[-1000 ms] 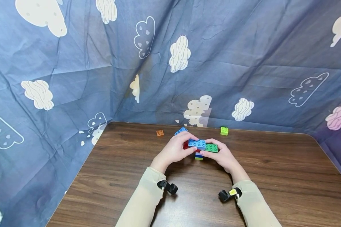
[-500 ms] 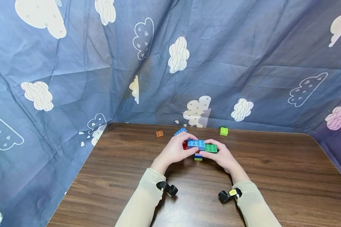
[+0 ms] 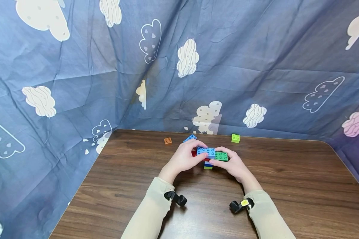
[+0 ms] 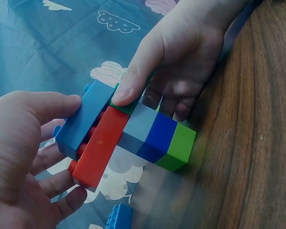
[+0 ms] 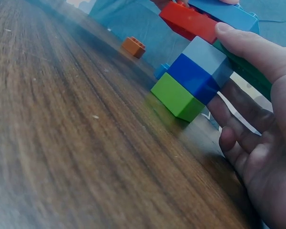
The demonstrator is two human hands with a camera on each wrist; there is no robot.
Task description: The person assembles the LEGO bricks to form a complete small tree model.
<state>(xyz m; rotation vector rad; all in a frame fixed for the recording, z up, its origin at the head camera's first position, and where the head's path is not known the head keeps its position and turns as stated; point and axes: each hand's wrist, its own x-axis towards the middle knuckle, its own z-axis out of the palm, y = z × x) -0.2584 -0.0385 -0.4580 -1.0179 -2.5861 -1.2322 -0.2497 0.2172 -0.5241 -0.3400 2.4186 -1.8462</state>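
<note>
My left hand pinches a blue eight-stud toy brick between thumb and fingers. That brick lies along the top of a red brick; red studs show in a gap between them in the left wrist view. With thumb and fingers my right hand grips a green brick beside the red one. Both bridge a small upright tower: a pale blue brick uppermost, a dark blue brick in the middle, a lime brick on the table. My right thumb partly hides the green brick.
Toward the back of the wooden table lie an orange brick, another blue brick behind my left hand, and a lime four-stud brick. A blue cloud-patterned cloth hangs behind the table's far edge.
My left thumb has shifted slightly up the front of the blue brick. Both hands and the tower otherwise stay about where they were.
</note>
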